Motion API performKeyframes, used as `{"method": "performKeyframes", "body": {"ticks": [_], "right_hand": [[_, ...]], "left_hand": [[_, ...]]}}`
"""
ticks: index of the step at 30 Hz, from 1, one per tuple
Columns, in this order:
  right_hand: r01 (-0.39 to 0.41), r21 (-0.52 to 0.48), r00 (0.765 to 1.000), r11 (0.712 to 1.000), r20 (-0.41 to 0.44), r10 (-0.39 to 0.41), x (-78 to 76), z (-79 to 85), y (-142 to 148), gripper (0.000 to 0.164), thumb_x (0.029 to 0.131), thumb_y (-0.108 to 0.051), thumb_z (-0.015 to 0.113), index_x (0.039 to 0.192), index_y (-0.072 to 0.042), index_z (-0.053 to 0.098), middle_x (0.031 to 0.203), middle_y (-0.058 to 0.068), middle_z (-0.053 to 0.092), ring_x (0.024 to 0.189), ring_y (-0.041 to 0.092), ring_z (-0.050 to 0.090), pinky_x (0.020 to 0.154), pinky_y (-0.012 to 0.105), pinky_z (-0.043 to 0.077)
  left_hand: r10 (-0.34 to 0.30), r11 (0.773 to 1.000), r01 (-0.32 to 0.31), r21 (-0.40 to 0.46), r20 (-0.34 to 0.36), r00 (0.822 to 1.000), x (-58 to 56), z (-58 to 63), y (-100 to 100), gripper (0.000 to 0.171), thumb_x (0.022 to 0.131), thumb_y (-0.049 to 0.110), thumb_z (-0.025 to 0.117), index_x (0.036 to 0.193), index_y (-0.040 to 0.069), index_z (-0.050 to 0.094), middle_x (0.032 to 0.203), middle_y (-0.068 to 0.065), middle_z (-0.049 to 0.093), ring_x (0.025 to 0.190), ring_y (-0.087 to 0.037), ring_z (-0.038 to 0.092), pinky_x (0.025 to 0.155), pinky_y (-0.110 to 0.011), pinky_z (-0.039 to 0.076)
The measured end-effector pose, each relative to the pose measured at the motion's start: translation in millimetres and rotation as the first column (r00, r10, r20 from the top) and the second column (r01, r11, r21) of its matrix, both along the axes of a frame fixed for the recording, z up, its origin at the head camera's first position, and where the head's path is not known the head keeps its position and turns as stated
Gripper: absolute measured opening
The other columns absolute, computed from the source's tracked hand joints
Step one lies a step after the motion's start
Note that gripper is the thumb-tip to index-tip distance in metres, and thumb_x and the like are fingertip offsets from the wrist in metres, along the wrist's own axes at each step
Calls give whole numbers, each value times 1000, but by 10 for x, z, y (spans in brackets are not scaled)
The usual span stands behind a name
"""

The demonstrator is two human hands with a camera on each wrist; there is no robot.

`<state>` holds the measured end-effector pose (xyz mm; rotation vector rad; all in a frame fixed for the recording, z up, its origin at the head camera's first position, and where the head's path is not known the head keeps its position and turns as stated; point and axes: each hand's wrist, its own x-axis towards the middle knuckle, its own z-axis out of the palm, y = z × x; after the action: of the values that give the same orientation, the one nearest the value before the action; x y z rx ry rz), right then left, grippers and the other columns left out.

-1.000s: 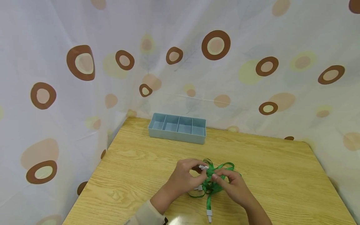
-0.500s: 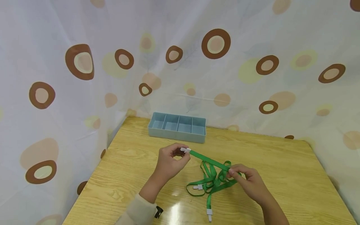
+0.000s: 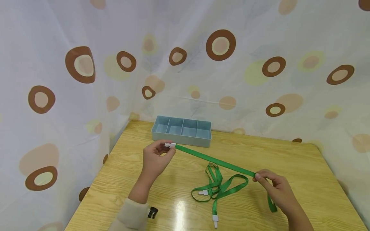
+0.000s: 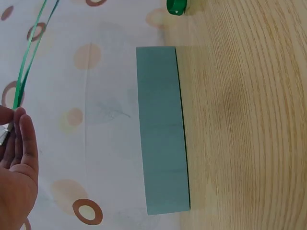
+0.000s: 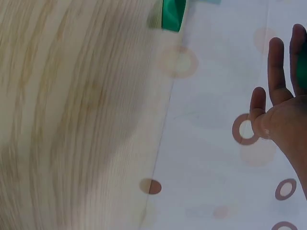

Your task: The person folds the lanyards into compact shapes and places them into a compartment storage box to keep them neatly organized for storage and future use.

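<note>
A white curtain (image 3: 185,25) printed with brown rings and pale peach and yellow spots stands behind and beside a wood-grain worktop (image 3: 295,157). Near the back edge of the worktop sits a blue box (image 3: 181,138), its top divided into four compartments in a row. In front of it, a green strap (image 3: 214,160) is stretched nearly straight between the person's two hands, above the worktop, sloping down toward the right. The left hand (image 3: 154,160), near the front left corner of the box, pinches the white clip (image 3: 172,145) at one end between thumb and fingers. The right hand (image 3: 276,189) has its thumb and fingers clamped on the strap farther along, and a length of green hangs below that hand; the right wrist view shows some of its other fingers extended. Below the stretched strap, more green straps (image 3: 229,192) lie looped and crossed on the worktop, with one white end piece (image 3: 205,192) inside the left loop and another (image 3: 215,218) pointing toward the person. A black buckle (image 3: 153,212) shows just beside the cream left sleeve (image 3: 133,211).
</note>
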<state>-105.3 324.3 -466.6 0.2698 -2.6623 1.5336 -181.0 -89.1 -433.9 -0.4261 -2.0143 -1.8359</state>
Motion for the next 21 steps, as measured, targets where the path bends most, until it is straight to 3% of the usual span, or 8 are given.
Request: {"method": "performKeyframes", "body": {"ticks": [3, 5, 7, 11, 13, 17, 21], "right_hand": [[20, 11, 999, 1000, -25, -20, 11, -19, 82, 19, 102, -16, 54, 101, -7, 71, 103, 3, 69, 104, 5, 59, 108, 21, 32], [36, 45, 999, 998, -33, -35, 30, -14, 130, 20, 102, -16, 54, 103, -8, 72, 103, 5, 70, 102, 5, 60, 92, 8, 36], [61, 57, 998, 997, -4, -61, 53, -4, 186, 23, 102, -19, 53, 106, -7, 72, 105, 6, 71, 104, 2, 60, 89, 8, 40], [101, 22, 993, 995, 55, -103, 106, 17, 330, 32, 103, -22, 52, 116, 2, 69, 107, 3, 74, 107, -5, 59, 85, 8, 44], [130, -39, 989, 991, 76, -127, 124, 7, 401, 34, 103, -21, 52, 118, 6, 66, 107, 0, 75, 107, -5, 59, 84, 7, 44], [149, -223, 988, 963, 78, -135, 129, -35, 484, 32, 101, -15, 55, 116, 12, 64, 104, -7, 72, 101, 1, 63, 84, 12, 49], [128, -445, 992, 887, 34, -126, 130, -77, 494, 26, 98, -2, 56, 117, 16, 61, 101, -6, 73, 92, 8, 68, 84, 19, 55]], "left_hand": [[19, 1000, -20, 24, 23, 1000, -8, 18, -75, 12, 86, 2, 71, 98, 3, 73, 92, -17, 71, 81, -19, 70, 73, -28, 60], [33, 999, -35, 39, 41, 999, 20, 93, -120, 13, 85, -1, 71, 98, -2, 72, 92, -20, 71, 80, -19, 70, 73, -27, 60], [45, 998, -48, 50, 62, 997, 55, 176, -164, 15, 84, -4, 70, 99, -6, 70, 92, -24, 70, 80, -17, 70, 73, -25, 60], [54, 994, -61, 93, 78, 995, 57, 205, -260, 16, 83, -7, 70, 99, -9, 70, 90, -26, 69, 78, -15, 69, 71, -24, 60], [49, 994, -57, 98, 83, 995, 56, 203, -295, 16, 83, -8, 69, 99, -10, 69, 91, -28, 69, 78, -16, 70, 71, -24, 60], [19, 995, -30, 93, 116, 993, 3, 88, -351, 18, 83, -7, 71, 101, -9, 69, 94, -28, 69, 80, -15, 70, 73, -25, 60], [-8, 995, -7, 101, 140, 990, -53, -34, -408, 19, 83, -4, 73, 101, -6, 69, 95, -24, 69, 82, -15, 71, 74, -27, 60]]}}
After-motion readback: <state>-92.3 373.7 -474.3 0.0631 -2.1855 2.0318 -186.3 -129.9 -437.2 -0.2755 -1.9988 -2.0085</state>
